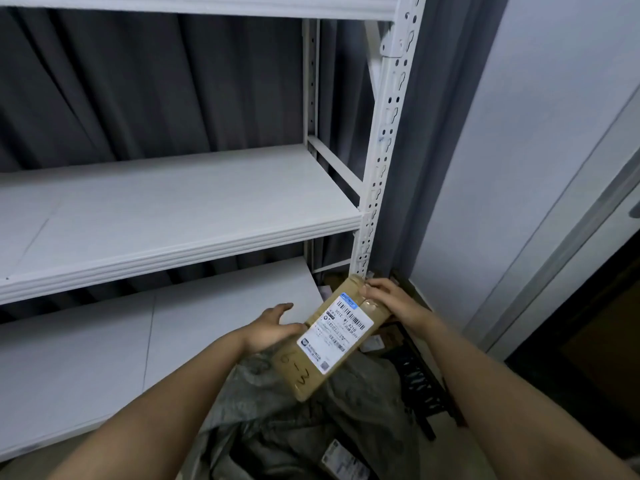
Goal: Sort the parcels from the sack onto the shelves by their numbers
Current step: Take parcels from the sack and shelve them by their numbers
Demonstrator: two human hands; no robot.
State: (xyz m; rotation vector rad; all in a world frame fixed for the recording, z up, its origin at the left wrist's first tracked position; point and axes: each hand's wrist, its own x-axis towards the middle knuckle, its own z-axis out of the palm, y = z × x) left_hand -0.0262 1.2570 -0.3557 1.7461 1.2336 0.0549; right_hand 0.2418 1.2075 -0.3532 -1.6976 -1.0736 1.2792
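Note:
A flat brown cardboard parcel (308, 368) with a white shipping label and the handwritten number 6-3 is held over the grey sack (277, 427). My left hand (273, 329) grips its left edge, thumb on top. At the far end, my right hand (384, 296) holds the parcel's right corner with curled fingers. The white shelf unit stands in front, with a middle shelf (173, 209) and a bottom shelf (104, 358), both bare. Another labelled parcel (343, 460) shows inside the sack's mouth.
A perforated white upright (381, 161) marks the unit's right end. Dark grey curtain (156, 88) hangs behind the shelves. Small parcels and a black slatted object (419, 382) lie on the floor at the right, by the pale wall (519, 133).

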